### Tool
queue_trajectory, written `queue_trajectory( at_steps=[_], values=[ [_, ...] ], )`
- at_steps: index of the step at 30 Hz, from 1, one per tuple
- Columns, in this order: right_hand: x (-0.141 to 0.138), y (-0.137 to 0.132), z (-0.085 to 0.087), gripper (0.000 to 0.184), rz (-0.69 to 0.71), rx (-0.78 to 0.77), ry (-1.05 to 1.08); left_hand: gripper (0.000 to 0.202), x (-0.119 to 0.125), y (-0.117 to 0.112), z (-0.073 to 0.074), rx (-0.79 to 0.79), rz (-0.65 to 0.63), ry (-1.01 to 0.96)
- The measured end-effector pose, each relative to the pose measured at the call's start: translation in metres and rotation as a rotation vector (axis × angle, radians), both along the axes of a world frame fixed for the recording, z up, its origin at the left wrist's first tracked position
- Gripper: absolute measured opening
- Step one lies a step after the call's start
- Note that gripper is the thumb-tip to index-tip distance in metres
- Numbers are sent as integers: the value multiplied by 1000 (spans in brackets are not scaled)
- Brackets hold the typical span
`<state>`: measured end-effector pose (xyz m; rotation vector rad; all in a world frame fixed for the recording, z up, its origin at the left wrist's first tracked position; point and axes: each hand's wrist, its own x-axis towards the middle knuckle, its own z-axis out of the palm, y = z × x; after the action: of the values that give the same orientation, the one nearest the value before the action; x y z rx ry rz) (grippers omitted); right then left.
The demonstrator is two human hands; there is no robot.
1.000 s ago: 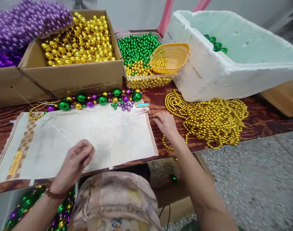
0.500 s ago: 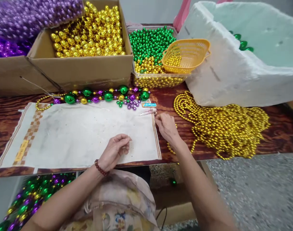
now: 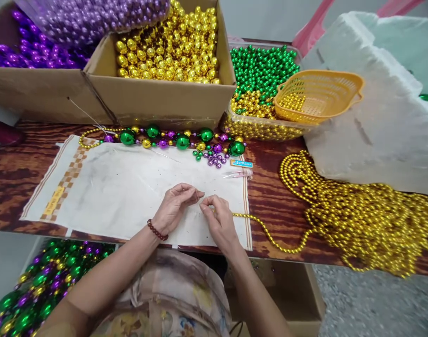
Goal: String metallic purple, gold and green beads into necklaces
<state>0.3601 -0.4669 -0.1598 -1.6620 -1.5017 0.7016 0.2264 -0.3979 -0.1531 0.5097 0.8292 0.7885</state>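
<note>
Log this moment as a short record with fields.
left hand: pinched shut over the white cloth with brown checked border; what it pinches is too thin to tell
right hand: grip shut on the end of a gold bead strand
strand source: heap of gold bead strands on the wooden table, to the right
behind cloth: row of green, purple and gold beads; cardboard box of gold beads
</note>
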Motion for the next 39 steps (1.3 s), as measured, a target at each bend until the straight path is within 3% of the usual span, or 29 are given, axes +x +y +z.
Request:
queue_trajectory(
  at_steps=[14, 18, 24, 27, 30, 34, 37, 39],
  values=[
    [-7, -9, -7, 18, 91, -40, -19, 26, -2, 4, 3, 5, -19, -74],
    [2, -9, -10, 15, 130, -34, -32, 29, -1, 4, 4, 28, -52, -10],
    [41, -5, 22, 12, 82, 37, 94, 34, -6, 10, 4, 142, -266, 185],
    [47, 6, 33, 21, 272, 80, -25, 32, -6, 15, 3, 169, -400, 186],
    [46, 19, 27, 26, 426, 40, -229, 30, -4, 19, 1, 191, -460, 178],
    [54, 24, 13, 26, 426, -23, -355, 30, 1, 22, -5, 181, -495, 176],
    [66, 18, 10, 24, 347, -106, -212, 29, 3, 26, -8, 227, -480, 198],
    [71, 11, 8, 21, 326, -249, 99, 27, 4, 29, -9, 283, -437, 211]
  ],
)
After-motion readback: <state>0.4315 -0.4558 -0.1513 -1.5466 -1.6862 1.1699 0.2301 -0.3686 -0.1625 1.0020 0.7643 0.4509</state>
